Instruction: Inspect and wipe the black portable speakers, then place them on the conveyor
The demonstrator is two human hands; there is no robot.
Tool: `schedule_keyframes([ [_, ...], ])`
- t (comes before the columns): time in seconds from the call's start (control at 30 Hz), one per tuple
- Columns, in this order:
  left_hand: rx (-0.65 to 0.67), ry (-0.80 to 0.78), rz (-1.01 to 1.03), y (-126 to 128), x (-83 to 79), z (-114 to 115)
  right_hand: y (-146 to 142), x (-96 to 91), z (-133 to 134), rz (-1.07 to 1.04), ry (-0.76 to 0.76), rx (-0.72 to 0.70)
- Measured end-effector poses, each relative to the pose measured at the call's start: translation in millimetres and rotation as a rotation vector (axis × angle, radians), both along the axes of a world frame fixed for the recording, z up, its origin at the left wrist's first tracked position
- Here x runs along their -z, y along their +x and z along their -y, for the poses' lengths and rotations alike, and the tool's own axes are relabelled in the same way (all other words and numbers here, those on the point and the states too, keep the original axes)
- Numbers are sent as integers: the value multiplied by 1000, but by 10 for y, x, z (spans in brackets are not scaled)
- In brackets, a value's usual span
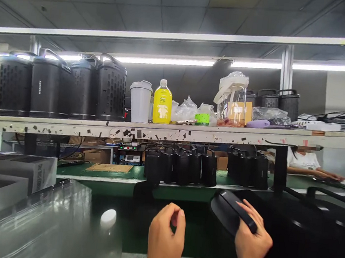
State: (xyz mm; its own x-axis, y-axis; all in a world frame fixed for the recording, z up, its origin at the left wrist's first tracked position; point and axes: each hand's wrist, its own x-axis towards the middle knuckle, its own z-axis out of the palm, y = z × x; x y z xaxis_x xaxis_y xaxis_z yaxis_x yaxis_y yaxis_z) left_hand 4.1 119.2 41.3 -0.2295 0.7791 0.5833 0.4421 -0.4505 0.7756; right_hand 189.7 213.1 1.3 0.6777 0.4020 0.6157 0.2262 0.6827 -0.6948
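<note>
Black handled piece: It hung tilted in the right hand, in front of the green work surface.
Right-hand grip: The fingers were closed around the near end of the bar-like handle, bearing the piece alone.
Left hand: It was loosely curled, well apart from the piece, thumb close to the forefinger; nothing showed in its grasp, and whether the fingertips met could not be told.
Careful handling: A hold nearer the handle's middle would probably have balanced the piece better, and the left hand, brought under its broad side, could have steadied it against knocks.
Dark containers: These crowded the right, near the right hand, and called for a watchful elbow.
White cap: It stood out left of the hands, beside blurred clear plastic.
Shelf: Above, it bore a yellow bottle, a pale cup and black units.
Co-worker: A person in white sat beyond, at far right.
</note>
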Motion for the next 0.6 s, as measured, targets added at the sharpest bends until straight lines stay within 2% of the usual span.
schedule_keyframes([
  [0.13,73,-217,113,-17,433,-465,7,-230,144,-292,-106,-201],
  [0.23,141,-355,340,-38,616,-625,9,-434,325,-531,-110,-379],
  [0.33,297,-408,589,-59,573,-629,-24,-631,536,-645,-53,-450],
  [0.47,468,-249,824,-98,370,-506,-86,-858,847,-803,-35,-497],
  [0.53,524,-172,892,-140,326,-445,-43,-884,939,-866,-25,-491],
  [0.6,640,-127,889,-202,336,-401,86,-798,921,-751,1,-451],
])
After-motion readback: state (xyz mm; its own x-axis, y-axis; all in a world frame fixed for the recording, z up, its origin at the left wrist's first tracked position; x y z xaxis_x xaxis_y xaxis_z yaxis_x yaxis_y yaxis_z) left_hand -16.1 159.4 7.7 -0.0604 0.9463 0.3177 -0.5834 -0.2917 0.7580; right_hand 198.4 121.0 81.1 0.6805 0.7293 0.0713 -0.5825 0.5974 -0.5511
